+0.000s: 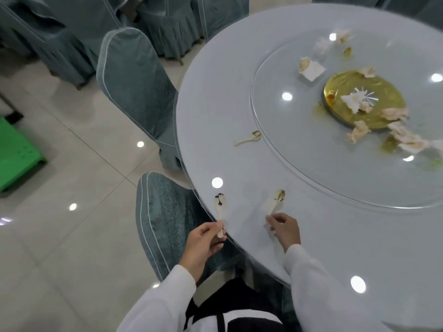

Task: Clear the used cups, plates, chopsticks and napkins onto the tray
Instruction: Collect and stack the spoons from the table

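Observation:
My left hand [206,243] grips the handle of a dirty white spoon [220,207], held just off the table's near edge with its bowl pointing away. My right hand [284,230] pinches the handle end of a second soiled spoon [275,201] that lies on the round table [335,248]. A third spoon [249,138] lies further off, beside the glass turntable [299,168]. Crumpled used napkins [359,131] are scattered over the turntable around a gold centre disc [383,92]. A folded white napkin [311,69] sits at its far side. No tray is in view.
Grey-green covered chairs [134,87] stand along the table's left edge, one [167,216] right beside my left hand. A green crate [16,152] sits on the tiled floor at far left. Sauce smears mark the turntable.

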`<state>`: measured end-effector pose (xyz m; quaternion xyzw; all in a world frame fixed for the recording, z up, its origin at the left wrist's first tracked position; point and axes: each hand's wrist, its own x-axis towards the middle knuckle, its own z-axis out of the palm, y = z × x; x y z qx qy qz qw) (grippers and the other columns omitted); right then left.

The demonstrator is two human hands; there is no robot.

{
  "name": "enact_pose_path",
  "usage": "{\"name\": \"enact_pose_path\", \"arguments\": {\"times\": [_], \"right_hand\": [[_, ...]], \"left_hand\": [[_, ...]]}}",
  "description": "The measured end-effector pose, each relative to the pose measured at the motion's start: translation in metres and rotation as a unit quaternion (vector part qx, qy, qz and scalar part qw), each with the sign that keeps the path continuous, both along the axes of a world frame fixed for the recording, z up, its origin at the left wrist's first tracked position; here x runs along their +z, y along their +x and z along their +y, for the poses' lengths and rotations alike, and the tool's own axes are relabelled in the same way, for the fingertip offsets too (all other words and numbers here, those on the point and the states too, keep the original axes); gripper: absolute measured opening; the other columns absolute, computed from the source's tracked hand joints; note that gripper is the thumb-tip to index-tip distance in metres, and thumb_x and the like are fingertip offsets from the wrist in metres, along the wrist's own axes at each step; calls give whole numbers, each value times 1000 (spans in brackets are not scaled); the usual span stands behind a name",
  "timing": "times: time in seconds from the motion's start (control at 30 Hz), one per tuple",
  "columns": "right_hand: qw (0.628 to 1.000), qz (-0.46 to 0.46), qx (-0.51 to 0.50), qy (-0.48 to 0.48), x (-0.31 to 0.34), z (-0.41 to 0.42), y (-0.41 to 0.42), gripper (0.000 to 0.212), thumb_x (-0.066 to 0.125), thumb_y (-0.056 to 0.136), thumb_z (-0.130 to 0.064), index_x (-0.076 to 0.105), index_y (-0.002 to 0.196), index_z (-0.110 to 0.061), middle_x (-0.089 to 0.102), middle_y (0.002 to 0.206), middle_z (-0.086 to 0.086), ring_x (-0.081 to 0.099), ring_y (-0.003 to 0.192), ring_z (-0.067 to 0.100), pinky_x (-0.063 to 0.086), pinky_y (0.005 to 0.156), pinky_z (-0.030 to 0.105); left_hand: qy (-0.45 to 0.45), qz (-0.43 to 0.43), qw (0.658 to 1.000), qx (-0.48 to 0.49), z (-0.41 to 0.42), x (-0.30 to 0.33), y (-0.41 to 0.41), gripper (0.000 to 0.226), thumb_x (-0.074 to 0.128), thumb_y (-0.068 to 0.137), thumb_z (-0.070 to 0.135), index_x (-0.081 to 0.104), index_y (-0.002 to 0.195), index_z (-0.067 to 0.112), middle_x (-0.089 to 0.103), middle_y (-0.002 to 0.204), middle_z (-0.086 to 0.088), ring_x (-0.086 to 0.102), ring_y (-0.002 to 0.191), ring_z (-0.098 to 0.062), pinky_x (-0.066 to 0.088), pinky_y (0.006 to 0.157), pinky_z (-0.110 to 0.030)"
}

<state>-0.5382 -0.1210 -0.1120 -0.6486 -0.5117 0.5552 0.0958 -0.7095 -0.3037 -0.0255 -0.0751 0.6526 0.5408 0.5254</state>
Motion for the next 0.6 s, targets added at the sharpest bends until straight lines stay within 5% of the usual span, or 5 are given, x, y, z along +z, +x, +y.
{"name": "enact_pose_path", "arguments": {"times": [0.3, 0.47, 0.6], "right_hand": [[978, 190, -17, 84, 91, -69, -49, 12, 78, 94, -29, 75, 98, -17, 82, 98, 2, 67, 75, 9, 53, 72, 30], [961, 233, -8, 146, 134, -132, -94, 5, 76, 96, -28, 78, 94, -24, 80, 97, 5, 65, 76, 12, 55, 68, 21], [961, 223, 29, 162, 150, -174, -130, 19, 79, 87, -42, 81, 93, -24, 79, 93, 4, 67, 78, 10, 55, 72, 22]], "left_hand": [[56, 89, 992, -64, -11, 27, -43, 22, 74, 97, 30, 74, 103, 9, 81, 91, -3, 75, 84, -13, 61, 77, -26], [111, 133, 983, -59, -38, 48, -79, 19, 72, 100, 29, 72, 104, 11, 81, 90, 2, 74, 80, -6, 59, 71, -20], [143, 131, 979, -57, -66, 59, -109, 21, 70, 101, 30, 69, 107, 10, 82, 94, 4, 76, 92, -8, 61, 81, -24]]}}
